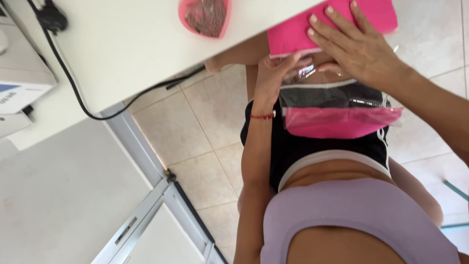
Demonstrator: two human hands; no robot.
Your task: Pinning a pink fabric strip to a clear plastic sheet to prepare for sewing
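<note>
Right hand [359, 46] flat on pink sheet [303, 32], left hand [273, 73] beneath edge.

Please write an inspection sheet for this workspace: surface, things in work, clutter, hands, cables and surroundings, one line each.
Surface: white table, seen from above its edge.
Job's things: pink sheet overhanging the table edge; clear plastic sleeve with a pink strip hanging below it.
Clutter: pink heart-shaped dish with dark contents.
Grippers: right hand pressed flat on the pink sheet; left hand under the edge, at the sleeve's top.
Cables: black cable crossing the table.
Surroundings: white device at left; tiled floor.
</note>
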